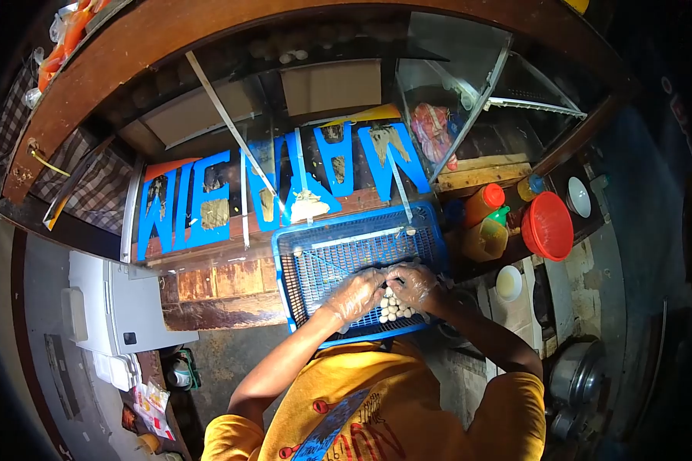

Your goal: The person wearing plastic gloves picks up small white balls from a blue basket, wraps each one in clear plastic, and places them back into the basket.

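Observation:
Both hands wear thin clear plastic gloves and meet over the right half of a blue plastic basket (pixel 283 286). My left hand (pixel 357 296) has its fingers closed, with the tips near those of my right hand (pixel 414 286). That hand is closed too, its fingers bent inward. Whatever lies between the fingertips is too small and hidden to make out. Just below them sits a tight cluster of pale round balls (pixel 394 310), like meatballs, partly covered by my right hand. A single pale ball (pixel 410 231) lies near the basket's far side.
A glass case with blue lettering (pixel 200 201) stands ahead. To the right are a red bowl (pixel 547 226), an orange container (pixel 484 204), a yellowish pitcher (pixel 485 240) and a white bowl (pixel 508 283). Metal pots (pixel 579 373) stand lower right; a white cabinet (pixel 142 296) is at left.

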Motion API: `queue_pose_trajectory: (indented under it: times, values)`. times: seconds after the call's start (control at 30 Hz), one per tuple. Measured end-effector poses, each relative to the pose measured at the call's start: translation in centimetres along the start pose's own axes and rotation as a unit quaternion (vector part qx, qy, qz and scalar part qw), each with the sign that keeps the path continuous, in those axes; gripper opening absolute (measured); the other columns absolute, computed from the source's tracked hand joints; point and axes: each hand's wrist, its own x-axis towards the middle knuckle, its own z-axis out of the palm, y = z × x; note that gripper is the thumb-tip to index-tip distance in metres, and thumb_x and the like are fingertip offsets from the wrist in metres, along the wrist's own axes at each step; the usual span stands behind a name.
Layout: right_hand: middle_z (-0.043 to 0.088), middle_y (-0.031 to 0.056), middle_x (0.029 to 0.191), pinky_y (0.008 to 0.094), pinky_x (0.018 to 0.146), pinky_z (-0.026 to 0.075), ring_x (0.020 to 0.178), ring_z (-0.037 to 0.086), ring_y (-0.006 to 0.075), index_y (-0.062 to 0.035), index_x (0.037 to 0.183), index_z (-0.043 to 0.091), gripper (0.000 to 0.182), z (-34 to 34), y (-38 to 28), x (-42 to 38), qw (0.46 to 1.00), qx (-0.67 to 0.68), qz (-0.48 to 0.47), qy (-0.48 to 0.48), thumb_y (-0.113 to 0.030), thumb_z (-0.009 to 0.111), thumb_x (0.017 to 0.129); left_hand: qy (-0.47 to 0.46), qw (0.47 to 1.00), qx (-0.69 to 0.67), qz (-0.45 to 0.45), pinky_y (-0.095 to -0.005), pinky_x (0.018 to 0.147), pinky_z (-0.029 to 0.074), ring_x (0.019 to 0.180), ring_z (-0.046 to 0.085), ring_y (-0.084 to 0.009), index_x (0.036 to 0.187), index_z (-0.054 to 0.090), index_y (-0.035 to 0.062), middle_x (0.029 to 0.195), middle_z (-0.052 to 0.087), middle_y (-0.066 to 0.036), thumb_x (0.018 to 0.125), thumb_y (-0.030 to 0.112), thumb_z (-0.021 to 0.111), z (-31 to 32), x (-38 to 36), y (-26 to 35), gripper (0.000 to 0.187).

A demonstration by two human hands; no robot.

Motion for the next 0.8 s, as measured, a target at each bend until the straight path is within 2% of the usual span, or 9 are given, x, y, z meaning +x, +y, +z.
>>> queue_pose_trajectory:
  times: [0.13, 0.17, 0.27, 0.4, 0.43, 0.57, 0.67, 0.73, 0.8]
  values:
    - [0.075, 0.0199, 0.112, 0.0485, 0.101, 0.053, 0.110, 0.069, 0.0407, -0.0047, 0.113, 0.075, 0.023, 0.3, -0.4, -0.9, 0.997, -0.026, 0.074, -0.026, -0.019, 0.072, 0.095, -0.004, 1.000, 0.015, 0.027, -0.0505, 0.093, 0.057, 0.105, 0.068, -0.0447, 0.136, 0.062, 0.0011, 0.116, 0.069, -0.025, 0.097, 0.015, 0.067, 1.4, -0.2, -0.8, 0.041]
    - [0.072, 0.0223, 0.120, 0.0488, 0.105, 0.052, 0.118, 0.066, 0.0422, -0.0054, 0.122, 0.073, 0.029, -0.4, -1.1, -1.0, 0.991, -0.021, 0.110, -0.070, -0.020, 0.070, 0.098, -0.016, 0.997, 0.061, 0.043, -0.0492, 0.092, 0.058, 0.104, 0.069, -0.0433, 0.138, 0.059, -0.0020, 0.116, 0.069, -0.025, 0.095, 0.013, 0.067, 2.1, 0.0, -1.5, 0.046]
    - [0.069, 0.0228, 0.126, 0.0491, 0.107, 0.051, 0.122, 0.064, 0.0418, -0.0062, 0.128, 0.070, 0.032, -0.1, -0.8, -1.3, 0.985, -0.032, 0.143, -0.091, -0.020, 0.068, 0.099, -0.036, 0.985, 0.164, 0.034, -0.0478, 0.091, 0.058, 0.102, 0.069, -0.0412, 0.140, 0.055, -0.0054, 0.115, 0.069, -0.026, 0.094, 0.010, 0.066, 3.7, 0.0, -2.5, 0.050]
    - [0.062, 0.0225, 0.140, 0.0483, 0.114, 0.045, 0.133, 0.057, 0.0412, -0.0055, 0.139, 0.062, 0.043, 1.3, -0.2, -1.9, 0.978, -0.105, 0.149, -0.102, -0.022, 0.065, 0.100, -0.022, 0.986, 0.166, 0.025, -0.0447, 0.088, 0.059, 0.100, 0.069, -0.0400, 0.136, 0.055, -0.0075, 0.110, 0.068, -0.024, 0.095, 0.005, 0.059, 4.5, 0.1, -2.2, 0.043]
    - [0.060, 0.0225, 0.142, 0.0477, 0.117, 0.043, 0.136, 0.054, 0.0409, -0.0043, 0.141, 0.060, 0.046, 0.8, -0.4, -1.8, 0.971, -0.117, 0.152, -0.140, -0.021, 0.065, 0.099, 0.018, 0.992, 0.122, 0.037, -0.0441, 0.086, 0.059, 0.098, 0.069, -0.0398, 0.129, 0.058, -0.0077, 0.107, 0.067, -0.024, 0.096, 0.001, 0.056, 4.8, 0.2, -2.3, 0.034]
    - [0.060, 0.0225, 0.140, 0.0479, 0.116, 0.044, 0.135, 0.054, 0.0408, -0.0031, 0.137, 0.063, 0.043, 1.0, -0.7, -1.8, 0.969, -0.139, 0.149, -0.143, -0.020, 0.065, 0.098, 0.038, 0.991, 0.121, 0.036, -0.0458, 0.083, 0.057, 0.096, 0.068, -0.0400, 0.114, 0.064, -0.0068, 0.105, 0.064, -0.025, 0.094, -0.002, 0.057, 6.7, 0.2, -4.0, 0.021]
    - [0.061, 0.0214, 0.138, 0.0479, 0.115, 0.045, 0.133, 0.056, 0.0399, -0.0026, 0.132, 0.065, 0.038, 1.4, -1.0, -1.7, 0.978, -0.152, 0.116, -0.088, -0.019, 0.065, 0.098, 0.018, 0.998, 0.053, -0.013, -0.0463, 0.083, 0.058, 0.095, 0.068, -0.0412, 0.115, 0.064, -0.0073, 0.106, 0.064, -0.025, 0.092, -0.005, 0.058, 6.6, 0.5, -3.9, 0.025]
    - [0.057, 0.0241, 0.146, 0.0483, 0.120, 0.041, 0.139, 0.052, 0.0415, -0.0036, 0.136, 0.064, 0.045, 1.3, -1.3, -0.2, 0.951, -0.143, 0.199, -0.187, -0.026, 0.069, 0.098, 0.028, 0.999, 0.039, -0.016, -0.0467, 0.084, 0.058, 0.098, 0.069, -0.0419, 0.115, 0.064, -0.0075, 0.106, 0.064, -0.026, 0.094, -0.004, 0.057, 7.8, 0.7, -5.2, 0.023]
    - [0.060, 0.0216, 0.141, 0.0467, 0.117, 0.044, 0.135, 0.055, 0.0390, -0.0034, 0.131, 0.066, 0.038, 2.3, -0.7, -0.5, 0.958, -0.166, 0.174, -0.155, -0.023, 0.066, 0.098, 0.036, 0.999, 0.023, -0.023, -0.0471, 0.084, 0.059, 0.101, 0.070, -0.0427, 0.115, 0.065, -0.0077, 0.106, 0.064, -0.026, 0.095, -0.003, 0.056, 8.2, 0.1, -5.3, 0.022]
